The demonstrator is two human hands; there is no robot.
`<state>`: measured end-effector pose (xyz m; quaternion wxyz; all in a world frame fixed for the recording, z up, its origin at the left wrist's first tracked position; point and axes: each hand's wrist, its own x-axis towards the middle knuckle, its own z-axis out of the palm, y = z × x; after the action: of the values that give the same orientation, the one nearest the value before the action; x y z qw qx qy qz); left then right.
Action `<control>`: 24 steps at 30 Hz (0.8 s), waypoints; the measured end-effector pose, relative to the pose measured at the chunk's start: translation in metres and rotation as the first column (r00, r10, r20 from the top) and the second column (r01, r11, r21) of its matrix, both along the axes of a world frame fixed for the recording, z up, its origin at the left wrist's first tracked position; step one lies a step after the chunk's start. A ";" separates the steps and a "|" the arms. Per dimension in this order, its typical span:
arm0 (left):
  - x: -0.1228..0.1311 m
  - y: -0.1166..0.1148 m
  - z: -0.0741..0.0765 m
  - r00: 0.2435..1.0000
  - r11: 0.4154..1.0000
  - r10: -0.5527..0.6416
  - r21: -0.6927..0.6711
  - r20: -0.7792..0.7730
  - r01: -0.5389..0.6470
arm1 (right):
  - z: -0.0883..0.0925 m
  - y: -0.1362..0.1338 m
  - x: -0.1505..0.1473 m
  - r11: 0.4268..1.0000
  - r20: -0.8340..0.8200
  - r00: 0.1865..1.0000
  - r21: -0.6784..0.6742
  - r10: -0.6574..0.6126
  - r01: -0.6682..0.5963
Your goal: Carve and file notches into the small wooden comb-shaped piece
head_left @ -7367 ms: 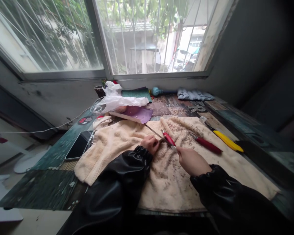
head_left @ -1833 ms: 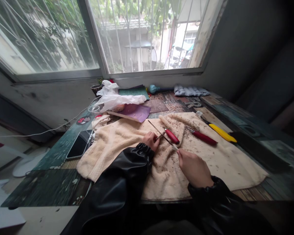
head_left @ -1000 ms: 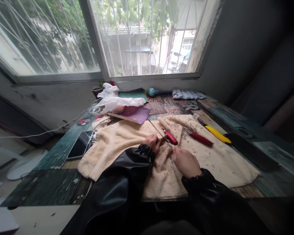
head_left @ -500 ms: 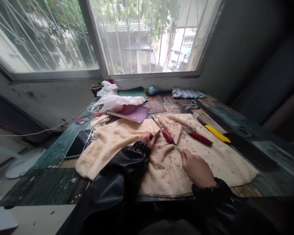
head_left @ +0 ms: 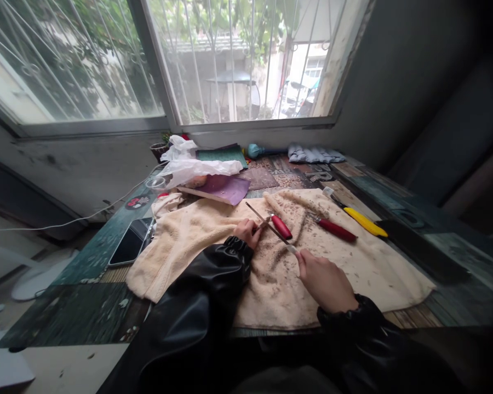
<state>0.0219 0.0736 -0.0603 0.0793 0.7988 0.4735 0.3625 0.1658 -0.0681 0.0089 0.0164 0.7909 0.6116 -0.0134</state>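
My right hand [head_left: 326, 279] is closed round the pale handle of a thin, dark file [head_left: 276, 232], whose shaft points forward and left. My left hand [head_left: 247, 232] pinches a small brown piece of wood [head_left: 264, 223], mostly hidden by the fingers. The file's shaft crosses at this piece and seems to touch it. Both hands are over a cream towel [head_left: 197, 230] strewn with shavings. Just beyond the file lies a red-handled tool [head_left: 281, 226]. Farther right are a second red-handled tool [head_left: 337, 230] and a yellow-handled tool [head_left: 365, 221].
A phone [head_left: 131, 242] rests at the table's left side. Behind the towel are a purple sheet [head_left: 225, 189], a white plastic bag [head_left: 201, 171], a green mat [head_left: 222, 157] and a grey puffy bundle [head_left: 315, 154]. A barred window stands beyond the table.
My right hand has shifted a little left with the file, whose shaft now crosses at the wood piece instead of over the near red handle. My left hand stays in place.
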 end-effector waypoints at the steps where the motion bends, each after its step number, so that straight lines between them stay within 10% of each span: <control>1: 0.000 0.000 0.000 1.000 1.000 -0.001 -0.001 -0.003 0.001 | 0.001 -0.001 0.001 1.000 0.001 1.000 0.003 -0.003 0.003; 24: 0.000 0.002 -0.002 0.999 1.000 -0.005 0.009 -0.043 0.006 | 0.004 -0.009 -0.003 0.999 0.053 0.998 -0.005 0.036 -0.036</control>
<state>0.0222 0.0759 -0.0624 0.0663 0.8082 0.4711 0.3472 0.1633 -0.0770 0.0131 0.0344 0.7799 0.6249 0.0065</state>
